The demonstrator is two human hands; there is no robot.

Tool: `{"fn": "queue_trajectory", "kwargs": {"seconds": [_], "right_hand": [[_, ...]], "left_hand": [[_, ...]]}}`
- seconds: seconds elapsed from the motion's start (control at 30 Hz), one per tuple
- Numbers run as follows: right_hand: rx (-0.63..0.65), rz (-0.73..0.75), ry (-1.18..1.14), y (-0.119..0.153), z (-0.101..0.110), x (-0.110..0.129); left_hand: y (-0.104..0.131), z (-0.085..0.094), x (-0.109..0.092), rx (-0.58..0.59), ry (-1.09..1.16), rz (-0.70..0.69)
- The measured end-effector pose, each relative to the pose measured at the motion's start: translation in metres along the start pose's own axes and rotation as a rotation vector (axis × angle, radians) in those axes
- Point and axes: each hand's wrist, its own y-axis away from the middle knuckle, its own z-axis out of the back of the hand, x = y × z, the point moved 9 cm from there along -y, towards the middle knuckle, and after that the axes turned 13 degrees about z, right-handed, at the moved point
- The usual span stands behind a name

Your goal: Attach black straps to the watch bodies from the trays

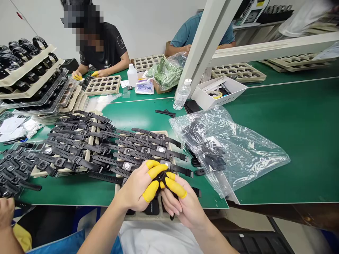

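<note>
My left hand and my right hand meet over the front of a beige tray. Yellow covers sit on several fingertips of both hands. Pinched between the fingers is a small black watch part, mostly hidden by them. Dark watch pieces lie in the tray below my hands. Just beyond, several black watches with straps lie face down in rows across the tray.
More strapped watches cover trays on the left, near stacked trays. A clear plastic bag with black straps lies right. Behind stand a bottle, a white box and a post. Two people work across the table; another person's hand is at left.
</note>
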Motion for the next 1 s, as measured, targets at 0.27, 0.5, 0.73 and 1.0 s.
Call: {"fn": "queue_trajectory", "kwargs": {"seconds": [0.27, 0.5, 0.73, 1.0], "right_hand": [[0.0, -0.028, 0.13, 0.002, 0.008, -0.001], [0.044, 0.019, 0.158, 0.003, 0.012, 0.003], [0.149, -0.149, 0.047, 0.01, -0.002, -0.01], [0.145, -0.437, -0.152, 0.031, -0.01, -0.038]], "left_hand": [[-0.002, -0.003, 0.001, 0.013, -0.168, 0.03], [-0.001, 0.003, 0.007, -0.006, 0.043, 0.071], [0.004, 0.026, 0.007, -0.248, 0.308, 0.062], [0.028, 0.056, 0.036, -0.791, 0.796, 0.184]]}}
